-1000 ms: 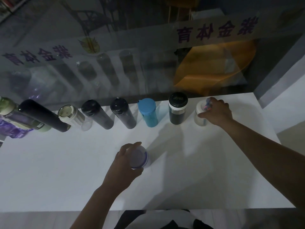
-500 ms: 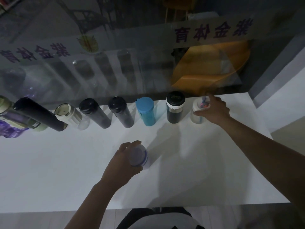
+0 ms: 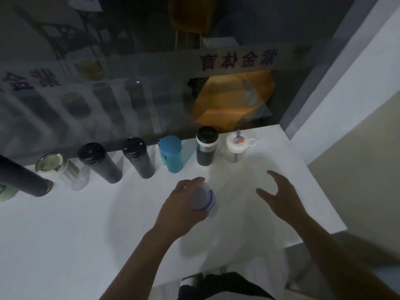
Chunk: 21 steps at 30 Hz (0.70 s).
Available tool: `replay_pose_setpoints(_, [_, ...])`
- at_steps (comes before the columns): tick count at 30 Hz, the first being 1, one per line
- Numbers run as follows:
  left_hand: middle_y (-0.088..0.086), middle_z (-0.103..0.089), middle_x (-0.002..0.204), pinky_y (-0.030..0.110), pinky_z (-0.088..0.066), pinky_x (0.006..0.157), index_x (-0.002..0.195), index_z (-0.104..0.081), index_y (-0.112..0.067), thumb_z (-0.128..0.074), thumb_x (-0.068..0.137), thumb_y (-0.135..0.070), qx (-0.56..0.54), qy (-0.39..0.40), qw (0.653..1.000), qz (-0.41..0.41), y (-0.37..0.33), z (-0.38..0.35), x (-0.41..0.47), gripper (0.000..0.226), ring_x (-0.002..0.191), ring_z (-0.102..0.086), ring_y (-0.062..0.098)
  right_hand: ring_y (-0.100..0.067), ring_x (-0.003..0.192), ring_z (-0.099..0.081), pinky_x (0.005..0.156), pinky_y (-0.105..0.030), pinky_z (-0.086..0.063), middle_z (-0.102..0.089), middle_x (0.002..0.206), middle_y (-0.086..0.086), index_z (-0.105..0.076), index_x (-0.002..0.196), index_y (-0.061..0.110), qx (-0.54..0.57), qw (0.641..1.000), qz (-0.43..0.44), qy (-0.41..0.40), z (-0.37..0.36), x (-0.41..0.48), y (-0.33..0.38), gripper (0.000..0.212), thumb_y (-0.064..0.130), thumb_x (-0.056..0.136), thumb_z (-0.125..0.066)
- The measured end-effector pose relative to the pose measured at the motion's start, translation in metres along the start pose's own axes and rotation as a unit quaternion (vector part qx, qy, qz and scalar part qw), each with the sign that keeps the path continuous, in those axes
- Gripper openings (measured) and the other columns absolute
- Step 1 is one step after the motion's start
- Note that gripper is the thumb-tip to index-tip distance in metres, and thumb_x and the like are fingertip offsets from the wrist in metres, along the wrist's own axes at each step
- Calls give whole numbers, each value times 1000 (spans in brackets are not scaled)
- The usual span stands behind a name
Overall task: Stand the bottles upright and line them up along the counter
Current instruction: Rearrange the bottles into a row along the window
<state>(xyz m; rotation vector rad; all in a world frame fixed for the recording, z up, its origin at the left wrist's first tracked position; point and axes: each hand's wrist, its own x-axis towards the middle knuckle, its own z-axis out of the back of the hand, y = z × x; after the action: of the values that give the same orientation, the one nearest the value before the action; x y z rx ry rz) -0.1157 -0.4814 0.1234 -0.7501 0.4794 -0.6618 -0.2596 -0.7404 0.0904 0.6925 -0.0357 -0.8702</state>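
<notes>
Several bottles stand upright in a row along the back of the white counter (image 3: pixel 65 234), against a glass pane. At the right end is a clear bottle with a white lid and handle (image 3: pixel 236 148). To its left stand a dark bottle with a white band (image 3: pixel 206 147), a blue bottle (image 3: pixel 171 153), two black bottles (image 3: pixel 138 158) (image 3: pixel 99 163) and a white-lidded clear one (image 3: pixel 57 169). My left hand (image 3: pixel 181 204) grips a clear bottle with a blue ring (image 3: pixel 203 199), held in front of the row. My right hand (image 3: pixel 281 197) hovers beside it, fingers spread, holding nothing.
A long black bottle (image 3: pixel 23 180) and a green-tinted one (image 3: pixel 4 191) sit at the left edge of view. The glass pane (image 3: pixel 129 94) rises right behind the row. The counter ends at the right near a grey wall (image 3: pixel 346 94).
My right hand let go of the white-lidded bottle at the row's right end and drew back toward me. My left hand kept hold of the blue-ringed bottle.
</notes>
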Motion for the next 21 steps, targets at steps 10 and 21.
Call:
replay_pose_setpoints(10, [-6,-44,141,24,-45,86,140,-38,-37,-83,73,-31,97,120,985,-77,-107,-43,107,81,116,-51,15,-20,131,-45,110,-40,-37,-45,147,2,-47,137,31,36,997,-33,61,14,-35,-66,58,41,84,-69])
replay_pose_setpoints(21, [0,-48,142,44,-45,104,142,-40,-26,-83,69,-46,248,140,955,-81,-205,-100,267,87,124,-51,25,-21,128,-49,101,-31,-38,-50,141,-1,-48,135,30,55,986,-15,159,67,40,-140,55,40,85,-68])
